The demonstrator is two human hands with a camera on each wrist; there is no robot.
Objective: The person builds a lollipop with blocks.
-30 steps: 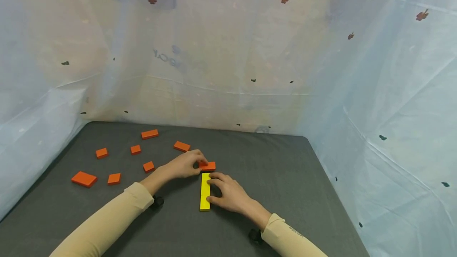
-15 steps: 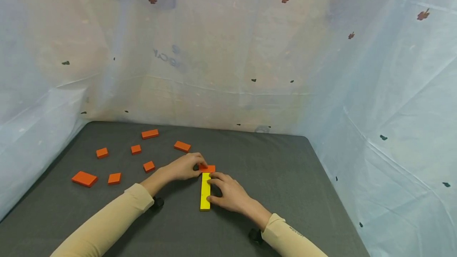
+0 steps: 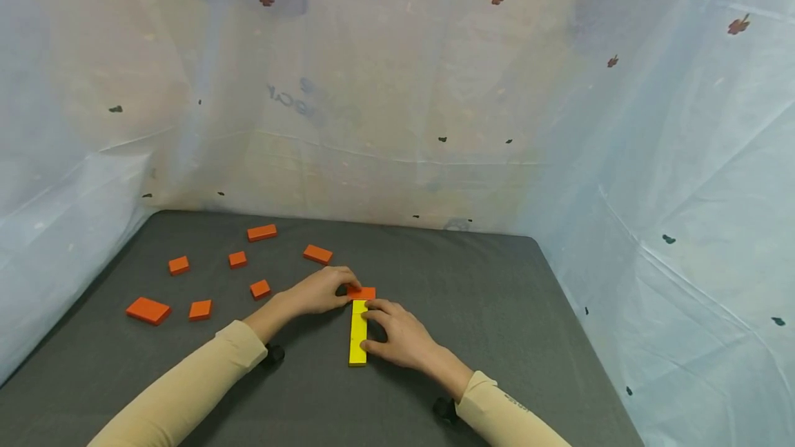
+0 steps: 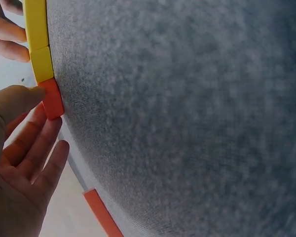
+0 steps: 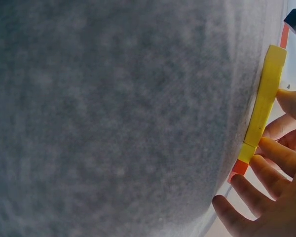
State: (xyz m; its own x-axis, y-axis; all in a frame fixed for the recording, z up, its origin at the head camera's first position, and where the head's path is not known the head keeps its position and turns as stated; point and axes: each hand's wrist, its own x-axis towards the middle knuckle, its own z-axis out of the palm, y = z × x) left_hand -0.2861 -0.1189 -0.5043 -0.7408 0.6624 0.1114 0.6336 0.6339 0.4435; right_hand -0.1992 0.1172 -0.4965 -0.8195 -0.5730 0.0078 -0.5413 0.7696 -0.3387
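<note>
My left hand [image 3: 319, 290] pinches a flat orange block [image 3: 369, 293], its thumb on the near side and fingertips at the far side. The block lies crosswise at the far end of a yellow strip. Two pieces laid end to end form that strip: a long yellow block [image 3: 357, 343] and a short yellow block [image 4: 41, 64]. In the left wrist view the orange block meets the short piece. From the right, my right hand [image 3: 404, 338] touches the strip's side with its thumb and fingertips, fingers spread and only gently bent, as the right wrist view also shows.
Several loose orange blocks lie on the grey cloth-covered table [image 3: 509, 350] to the left and back, among them a larger one [image 3: 148, 311] and one just beyond the left hand [image 3: 318, 254]. A pale plastic sheet [image 3: 373, 88] hangs around the back and sides.
The left hand has drawn the orange block slightly nearer, closing the narrow gap to the yellow strip. Over the last half second the hands and blocks have stayed nearly still.
</note>
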